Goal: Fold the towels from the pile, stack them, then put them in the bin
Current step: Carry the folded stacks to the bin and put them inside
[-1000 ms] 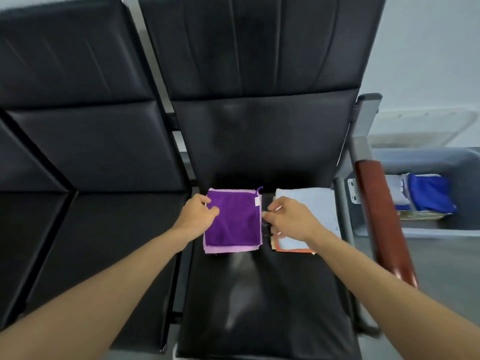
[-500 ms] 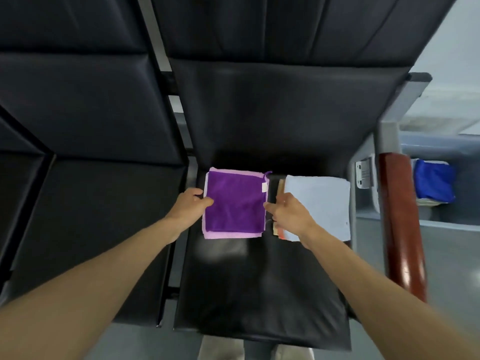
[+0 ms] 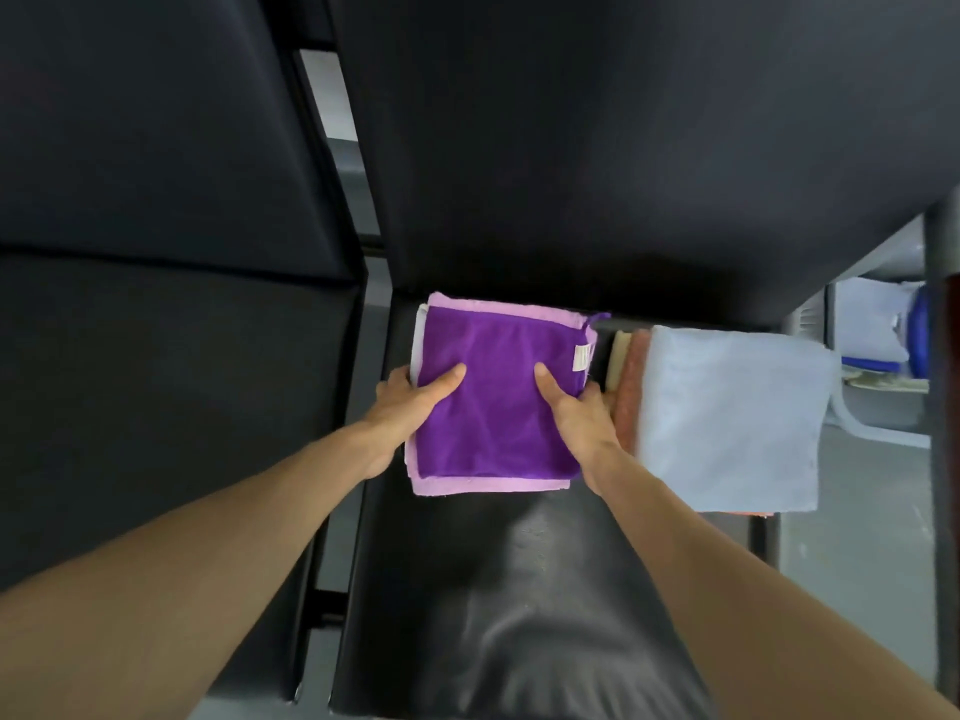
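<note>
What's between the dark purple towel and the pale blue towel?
Head view: right hand, bare black seat, a cream towel edge, an orange towel edge.

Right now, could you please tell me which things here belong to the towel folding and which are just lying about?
Job: purple-topped stack, gripped by left hand and right hand; light blue-topped stack; bin.
Just there: neighbouring seat; backrest.

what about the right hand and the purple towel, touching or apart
Touching. The head view shows the right hand gripping the purple towel: thumb lying on top, fingers wrapped round its right edge.
</note>
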Available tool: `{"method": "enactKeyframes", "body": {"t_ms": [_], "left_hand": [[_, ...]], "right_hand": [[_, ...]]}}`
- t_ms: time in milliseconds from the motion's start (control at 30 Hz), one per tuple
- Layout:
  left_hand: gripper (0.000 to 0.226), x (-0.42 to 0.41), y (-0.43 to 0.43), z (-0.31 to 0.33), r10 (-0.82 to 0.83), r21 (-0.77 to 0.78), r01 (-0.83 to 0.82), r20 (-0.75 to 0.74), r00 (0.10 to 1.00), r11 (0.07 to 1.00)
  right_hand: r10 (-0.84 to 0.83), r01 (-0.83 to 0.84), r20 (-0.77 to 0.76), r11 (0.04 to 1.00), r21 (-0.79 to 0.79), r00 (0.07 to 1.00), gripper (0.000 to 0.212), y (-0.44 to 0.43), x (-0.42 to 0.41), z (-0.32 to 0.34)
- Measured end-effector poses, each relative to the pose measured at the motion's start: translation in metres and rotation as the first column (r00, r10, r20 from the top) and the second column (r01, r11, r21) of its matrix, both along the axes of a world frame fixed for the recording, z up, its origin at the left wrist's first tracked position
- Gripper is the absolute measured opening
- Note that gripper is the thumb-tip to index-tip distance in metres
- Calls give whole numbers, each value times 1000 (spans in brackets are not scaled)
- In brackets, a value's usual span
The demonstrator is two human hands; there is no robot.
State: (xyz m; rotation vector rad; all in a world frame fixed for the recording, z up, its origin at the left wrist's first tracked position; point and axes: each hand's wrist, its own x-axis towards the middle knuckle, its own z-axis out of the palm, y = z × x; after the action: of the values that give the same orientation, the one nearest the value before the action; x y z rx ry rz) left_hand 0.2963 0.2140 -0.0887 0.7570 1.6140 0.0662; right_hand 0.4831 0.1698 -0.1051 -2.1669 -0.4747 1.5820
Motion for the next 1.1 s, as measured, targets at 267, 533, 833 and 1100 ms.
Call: {"method": "enactKeyframes", "body": {"t_ms": [267, 533, 833, 1100], "left_hand": [[79, -8, -19, -24, 117, 109, -122, 53, 992, 986], [48, -30, -51, -5, 261, 58, -271, 132, 956, 961], [55, -6, -84, 89, 366, 165, -400, 201, 908, 901], [62, 122, -138, 221, 287, 267, -366, 290, 913, 892]], "right_hand": [[-135, 142, -237, 990, 11, 962, 58, -9, -5, -11], [-21, 37, -411, 999, 29, 912, 46, -36, -21, 8], [391, -269, -304, 888, 373, 869, 27, -61, 5, 125], [357, -250, -114, 817, 520, 927, 40, -129, 134, 264]]}}
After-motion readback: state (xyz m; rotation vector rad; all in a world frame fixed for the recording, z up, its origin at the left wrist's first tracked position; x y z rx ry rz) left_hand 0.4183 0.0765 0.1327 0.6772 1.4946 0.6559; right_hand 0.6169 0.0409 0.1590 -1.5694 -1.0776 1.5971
